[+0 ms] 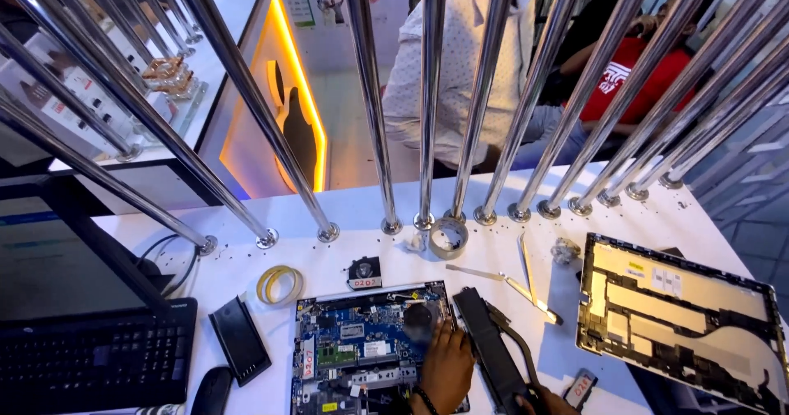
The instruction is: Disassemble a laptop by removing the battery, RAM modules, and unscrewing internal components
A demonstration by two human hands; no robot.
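Two hands low down. Left hand (446, 367) on blue board (353, 345), fingers bent by blurry dark round part (421, 320), grip hard to tell. Long black bar (491, 345) just right, pointing away. Right hand (549, 400) nearer, at its near end, fingers hidden.

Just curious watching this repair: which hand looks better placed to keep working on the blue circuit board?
Probably the left hand: it already rests on the blue circuit board, while the right hand is off it, by the black battery.

White table (246, 242) carries opened laptop base (366, 345), back cover (678, 320), tape rolls (279, 283), keyboard (90, 357)
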